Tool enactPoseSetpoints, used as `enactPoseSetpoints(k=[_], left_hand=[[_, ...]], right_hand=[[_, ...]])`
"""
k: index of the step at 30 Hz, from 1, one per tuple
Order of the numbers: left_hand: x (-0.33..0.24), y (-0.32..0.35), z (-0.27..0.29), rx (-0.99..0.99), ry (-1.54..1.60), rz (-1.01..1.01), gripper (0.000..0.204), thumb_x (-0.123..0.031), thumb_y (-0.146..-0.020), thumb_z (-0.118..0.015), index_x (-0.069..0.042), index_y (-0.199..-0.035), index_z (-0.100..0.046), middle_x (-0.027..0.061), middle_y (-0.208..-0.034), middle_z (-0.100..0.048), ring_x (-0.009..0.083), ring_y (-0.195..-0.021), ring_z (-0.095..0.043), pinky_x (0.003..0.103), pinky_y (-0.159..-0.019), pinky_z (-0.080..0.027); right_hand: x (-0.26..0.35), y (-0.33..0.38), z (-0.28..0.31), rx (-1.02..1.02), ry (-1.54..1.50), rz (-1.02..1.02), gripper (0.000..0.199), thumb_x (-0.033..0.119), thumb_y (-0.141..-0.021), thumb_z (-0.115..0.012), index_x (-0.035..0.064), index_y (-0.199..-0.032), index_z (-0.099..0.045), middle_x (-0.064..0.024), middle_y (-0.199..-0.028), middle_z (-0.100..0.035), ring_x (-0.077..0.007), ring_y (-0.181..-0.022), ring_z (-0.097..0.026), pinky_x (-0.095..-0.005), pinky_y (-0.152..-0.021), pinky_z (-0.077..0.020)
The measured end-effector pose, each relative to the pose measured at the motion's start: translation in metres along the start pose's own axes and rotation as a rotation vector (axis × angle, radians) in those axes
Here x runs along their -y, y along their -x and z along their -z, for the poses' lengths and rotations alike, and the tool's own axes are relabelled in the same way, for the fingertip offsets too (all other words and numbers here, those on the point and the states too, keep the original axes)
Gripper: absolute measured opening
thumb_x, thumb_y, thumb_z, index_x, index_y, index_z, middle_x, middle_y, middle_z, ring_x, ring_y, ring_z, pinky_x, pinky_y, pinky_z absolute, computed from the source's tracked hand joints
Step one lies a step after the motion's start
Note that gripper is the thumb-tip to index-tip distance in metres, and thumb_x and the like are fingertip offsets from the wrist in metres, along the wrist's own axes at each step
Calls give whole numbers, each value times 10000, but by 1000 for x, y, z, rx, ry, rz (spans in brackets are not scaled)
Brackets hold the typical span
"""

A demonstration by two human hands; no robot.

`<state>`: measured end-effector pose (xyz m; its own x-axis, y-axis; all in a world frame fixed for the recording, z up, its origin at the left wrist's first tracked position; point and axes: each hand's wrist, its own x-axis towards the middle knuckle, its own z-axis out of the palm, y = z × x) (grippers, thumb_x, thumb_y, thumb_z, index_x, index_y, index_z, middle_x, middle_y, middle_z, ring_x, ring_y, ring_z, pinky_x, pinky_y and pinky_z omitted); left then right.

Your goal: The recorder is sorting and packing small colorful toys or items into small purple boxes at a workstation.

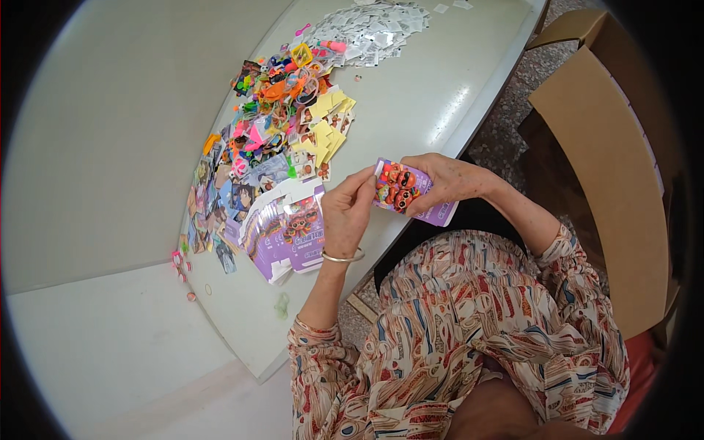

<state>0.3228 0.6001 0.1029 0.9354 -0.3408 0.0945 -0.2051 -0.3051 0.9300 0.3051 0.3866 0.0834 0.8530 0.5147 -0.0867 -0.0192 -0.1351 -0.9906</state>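
Between my two hands, over the table's near edge, is a purple printed card box [400, 192] with red cartoon characters on its face; it looks flat or slim. My left hand [348, 209], a bangle at its wrist, pinches the box's left end between thumb and fingers. My right hand [451, 182] is wrapped round its right side, thumb across the front. Just left of my left hand, a fanned stack of similar purple flattened boxes [275, 233] lies on the table, partly covered by my hand and wrist.
Beyond the stack lie picture cards [236, 196], yellow paper slips [323, 143] and a heap of small colourful plastic toys [275, 99]. Small clear-and-white sachets [374, 33] are piled at the table's far end. A large open cardboard box [601, 169] stands right of me, beside the table.
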Motion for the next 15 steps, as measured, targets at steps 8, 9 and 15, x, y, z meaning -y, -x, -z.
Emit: enactPoseSetpoints(k=[8,9,15], left_hand=[[-20,14,-5,60,-265,-87,304,-1,-890,-540,-4,-1184,-619,139,-873,-701,115,-673,-618,242,-605,-473],[-23,16,-9,57,-314,-127,336,13,-880,-526,-4,-1209,-595,168,-920,-691,184,-670,-634,267,-610,-483],[-18,23,-29,-29,-375,-217,399,44,-851,-499,2,-1244,-552,240,-1046,-644,348,-849,-666,316,-705,-514]], right_hand=[[-5,2,0,20,-36,15,417,194,-718,-811,14,-1001,-564,-35,-868,-636,-96,-791,-585,-265,-719,-496],[-5,2,0,12,-46,29,418,198,-724,-807,12,-1006,-560,-36,-873,-635,-96,-797,-581,-265,-724,-493],[-6,2,-1,-28,-29,70,407,221,-758,-783,7,-1017,-553,-49,-891,-628,-102,-821,-567,-266,-739,-479]])
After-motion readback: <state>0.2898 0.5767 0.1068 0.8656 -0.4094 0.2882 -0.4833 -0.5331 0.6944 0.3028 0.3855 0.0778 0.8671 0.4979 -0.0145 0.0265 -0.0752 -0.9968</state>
